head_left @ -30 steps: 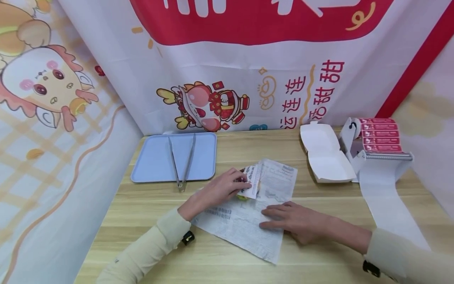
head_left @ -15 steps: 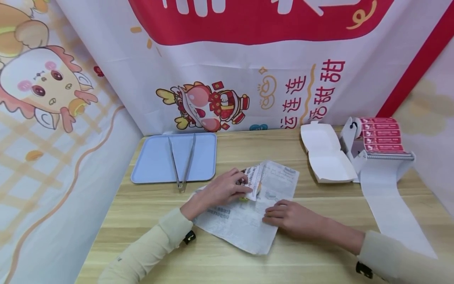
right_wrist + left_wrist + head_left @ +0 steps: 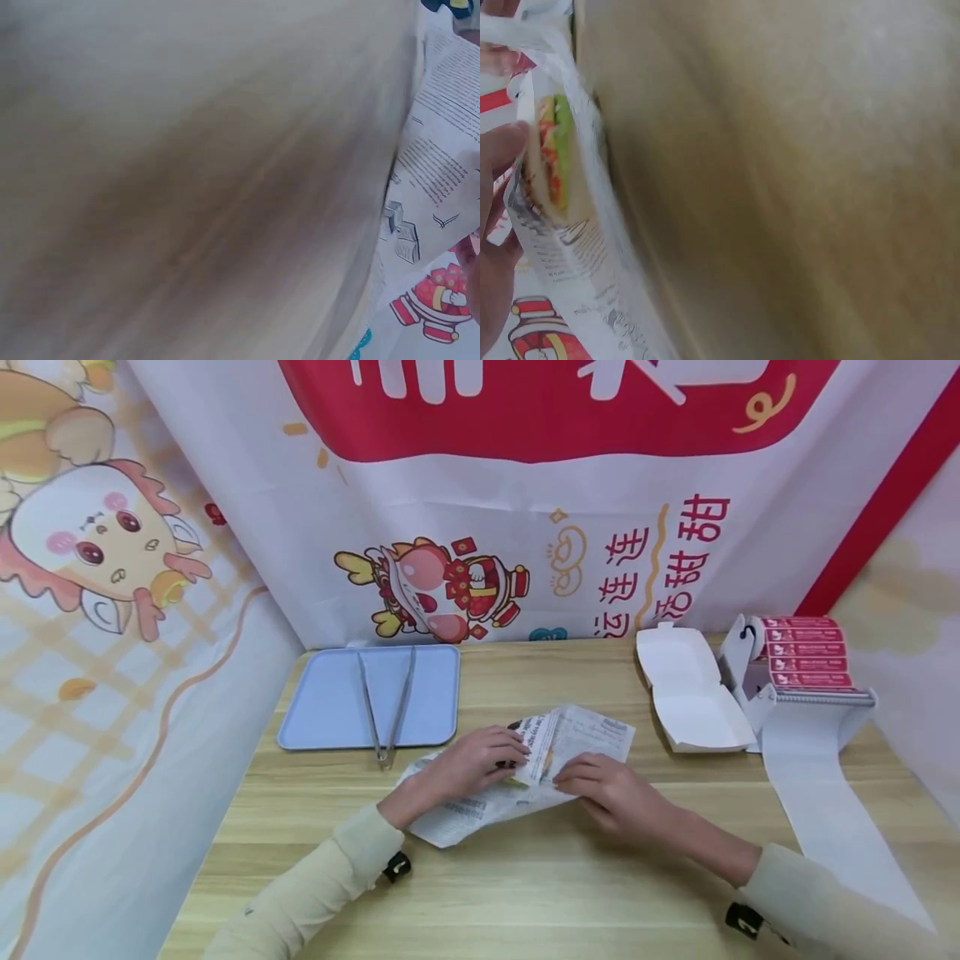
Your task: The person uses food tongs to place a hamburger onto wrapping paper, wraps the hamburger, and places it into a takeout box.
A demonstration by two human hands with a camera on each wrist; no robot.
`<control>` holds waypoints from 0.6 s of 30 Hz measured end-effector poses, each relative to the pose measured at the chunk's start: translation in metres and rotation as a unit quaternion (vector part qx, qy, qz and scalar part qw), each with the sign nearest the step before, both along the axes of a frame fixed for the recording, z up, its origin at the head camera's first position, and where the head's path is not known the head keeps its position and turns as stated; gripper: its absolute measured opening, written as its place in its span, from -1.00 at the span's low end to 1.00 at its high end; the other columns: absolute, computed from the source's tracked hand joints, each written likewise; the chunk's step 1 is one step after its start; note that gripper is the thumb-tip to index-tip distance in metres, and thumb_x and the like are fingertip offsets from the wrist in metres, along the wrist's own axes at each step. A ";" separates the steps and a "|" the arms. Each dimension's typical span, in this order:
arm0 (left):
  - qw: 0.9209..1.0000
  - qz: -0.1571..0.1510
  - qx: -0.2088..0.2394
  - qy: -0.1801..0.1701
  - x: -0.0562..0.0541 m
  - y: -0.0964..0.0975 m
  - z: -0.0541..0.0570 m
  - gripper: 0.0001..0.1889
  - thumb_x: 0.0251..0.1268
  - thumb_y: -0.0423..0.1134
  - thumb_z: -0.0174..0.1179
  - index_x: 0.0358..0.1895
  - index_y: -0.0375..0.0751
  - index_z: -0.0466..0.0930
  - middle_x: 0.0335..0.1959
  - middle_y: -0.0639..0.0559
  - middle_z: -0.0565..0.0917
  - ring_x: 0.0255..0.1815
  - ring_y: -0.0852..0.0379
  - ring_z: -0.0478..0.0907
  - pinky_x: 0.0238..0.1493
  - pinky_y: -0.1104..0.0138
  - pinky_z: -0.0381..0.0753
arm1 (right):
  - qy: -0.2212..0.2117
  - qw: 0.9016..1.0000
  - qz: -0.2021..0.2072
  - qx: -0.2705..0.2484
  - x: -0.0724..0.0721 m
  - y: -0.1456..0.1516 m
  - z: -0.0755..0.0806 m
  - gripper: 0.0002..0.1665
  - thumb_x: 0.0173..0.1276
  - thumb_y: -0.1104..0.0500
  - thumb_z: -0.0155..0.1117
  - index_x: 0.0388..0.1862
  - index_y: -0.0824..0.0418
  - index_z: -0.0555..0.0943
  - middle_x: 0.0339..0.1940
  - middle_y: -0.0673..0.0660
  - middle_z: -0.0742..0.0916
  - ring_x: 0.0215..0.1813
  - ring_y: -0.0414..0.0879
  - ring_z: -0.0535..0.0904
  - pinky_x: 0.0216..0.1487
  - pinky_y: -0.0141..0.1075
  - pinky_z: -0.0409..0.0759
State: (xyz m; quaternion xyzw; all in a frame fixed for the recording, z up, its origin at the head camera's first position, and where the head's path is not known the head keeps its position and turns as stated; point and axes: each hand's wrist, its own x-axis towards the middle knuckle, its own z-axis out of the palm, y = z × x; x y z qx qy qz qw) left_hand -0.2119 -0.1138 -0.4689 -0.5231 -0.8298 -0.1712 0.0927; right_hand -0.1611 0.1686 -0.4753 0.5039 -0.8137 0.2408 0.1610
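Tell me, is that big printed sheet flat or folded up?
Partly folded: the sheet has its near edge raised in the right hand.

On the wooden bench (image 3: 525, 893), a blue tray (image 3: 322, 697) carries metal tongs (image 3: 401, 702), legs spread, joined end past the near rim. Farther right, an open white box (image 3: 701, 718) sits beside a dispenser (image 3: 738, 658) with red labels (image 3: 806, 652) and a trailing white strip (image 3: 817, 802). Behind hangs a white cloth (image 3: 480, 485) with red lettering and a cartoon figure
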 end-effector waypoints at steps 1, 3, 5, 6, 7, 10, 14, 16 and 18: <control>1.000 0.001 -0.006 -0.007 0.000 -0.002 0.002 -0.84 0.30 -0.28 0.33 -0.08 -0.13 0.74 0.09 0.04 0.72 0.26 0.07 0.55 0.39 0.22 0.48 | -0.013 1.000 -0.010 -0.004 -0.003 -0.002 0.002 -0.85 0.35 0.27 0.27 -0.15 0.12 0.72 0.04 0.05 0.75 0.15 -0.05 0.62 0.15 -0.11 0.63; 1.000 0.007 -0.013 -0.019 0.000 -0.005 0.005 -0.89 0.33 -0.33 0.28 -0.15 -0.16 0.73 0.08 0.02 0.72 0.28 0.05 0.53 0.40 0.22 0.46 | -0.038 0.999 -0.028 -0.013 -0.010 -0.005 0.005 -0.91 0.37 0.24 0.28 -0.23 0.14 0.72 0.12 0.10 0.71 0.21 0.00 0.58 0.19 -0.07 0.61; 0.999 0.014 -0.017 -0.030 0.000 -0.007 0.005 -0.89 0.32 -0.38 0.27 -0.17 -0.19 0.74 0.08 -0.02 0.71 0.27 0.03 0.51 0.38 0.21 0.47 | -0.074 0.996 -0.041 -0.020 -0.018 -0.009 0.007 -0.91 0.38 0.24 0.29 -0.24 0.18 0.72 0.22 0.15 0.67 0.28 0.07 0.54 0.26 0.00 0.55; 0.999 0.018 -0.017 -0.037 -0.001 -0.009 0.005 -0.89 0.30 -0.40 0.26 -0.18 -0.21 0.74 0.09 -0.04 0.70 0.26 0.02 0.51 0.37 0.21 0.48 | -0.092 0.994 -0.046 -0.021 -0.022 -0.011 0.008 -0.88 0.38 0.23 0.28 -0.19 0.21 0.73 0.25 0.17 0.65 0.32 0.10 0.53 0.29 0.03 0.53; 0.999 0.022 -0.016 -0.045 -0.001 -0.010 0.005 -0.88 0.30 -0.41 0.26 -0.16 -0.22 0.74 0.09 -0.05 0.70 0.24 0.02 0.51 0.36 0.22 0.49 | -0.110 0.993 -0.049 -0.019 -0.028 -0.013 0.010 -0.82 0.39 0.23 0.27 -0.11 0.25 0.73 0.28 0.18 0.64 0.34 0.12 0.51 0.32 0.05 0.50; 0.995 0.035 -0.005 -0.095 -0.003 -0.015 0.002 -0.77 0.31 -0.36 0.26 0.00 -0.21 0.72 0.15 -0.07 0.66 0.21 0.01 0.53 0.31 0.20 0.53 | -0.168 0.984 -0.052 -0.004 -0.044 -0.018 0.014 -0.57 0.44 0.19 0.23 0.24 0.30 0.59 0.36 0.21 0.60 0.40 0.16 0.47 0.38 0.11 0.43; 0.980 0.064 0.026 -0.187 -0.005 -0.024 0.000 -0.68 0.36 -0.29 0.24 0.16 -0.12 0.64 0.19 -0.05 0.66 0.23 0.02 0.57 0.28 0.16 0.56 | -0.224 0.972 -0.062 0.039 -0.062 -0.022 0.018 -0.47 0.54 0.07 0.12 0.37 0.29 0.46 0.21 0.20 0.69 0.19 0.02 0.63 0.24 0.03 0.57; 0.969 0.077 0.049 -0.229 -0.006 -0.028 0.000 -0.67 0.39 -0.31 0.21 0.18 -0.10 0.62 0.17 -0.03 0.68 0.22 0.04 0.60 0.28 0.16 0.57 | -0.244 0.966 -0.065 0.055 -0.069 -0.024 0.019 -0.55 0.57 0.03 0.07 0.26 0.28 0.50 -0.04 0.15 0.74 -0.07 -0.10 0.64 0.04 -0.10 0.63; 0.958 0.082 0.079 -0.264 -0.005 -0.033 0.001 -0.69 0.42 -0.35 0.16 0.18 -0.14 0.62 0.15 -0.06 0.69 0.21 0.02 0.62 0.27 0.16 0.58 | -0.266 0.960 -0.067 0.060 -0.074 -0.024 0.020 -0.66 0.58 0.03 0.04 0.10 0.24 0.52 -0.31 0.05 0.67 -0.30 -0.20 0.53 -0.18 -0.24 0.57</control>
